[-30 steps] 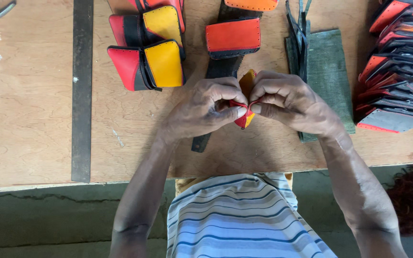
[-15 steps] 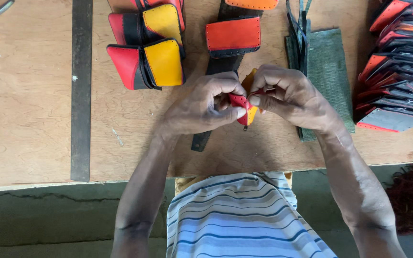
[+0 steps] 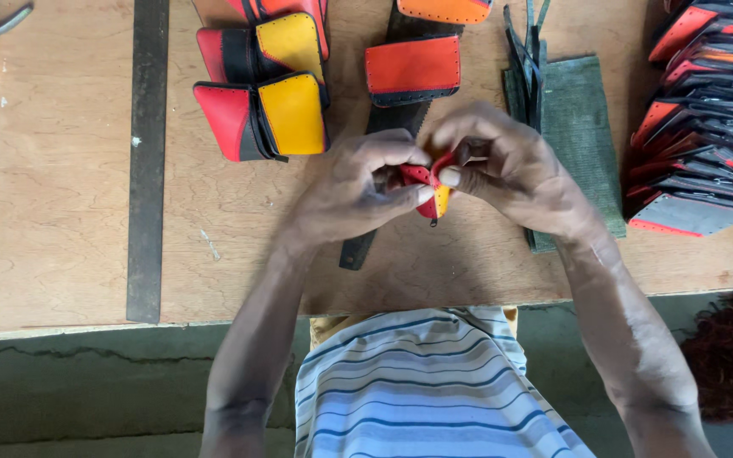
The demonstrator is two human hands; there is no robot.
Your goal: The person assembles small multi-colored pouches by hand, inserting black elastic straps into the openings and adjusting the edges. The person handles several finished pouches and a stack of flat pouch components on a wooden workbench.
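Both of my hands meet over the middle of the wooden table [image 3: 61, 212] and pinch one small red and yellow leather piece [image 3: 431, 192]. My left hand [image 3: 358, 188] grips its red left side with thumb and fingers. My right hand [image 3: 502, 165] holds the right side, thumb on the yellow part. Most of the piece is hidden by my fingers. A black strap [image 3: 358, 248] lies on the table under my hands.
Finished red, black and yellow leather pieces [image 3: 265, 110] lie at the back left, a red-orange one [image 3: 411, 68] behind my hands. A green cloth [image 3: 574, 127] with black strips lies to the right, a stack of pieces [image 3: 706, 144] far right. A long metal ruler [image 3: 146, 161] lies left.
My fingers have shifted on the small piece, which has turned so more red shows between my thumbs. The hands stay in the same place over the table.
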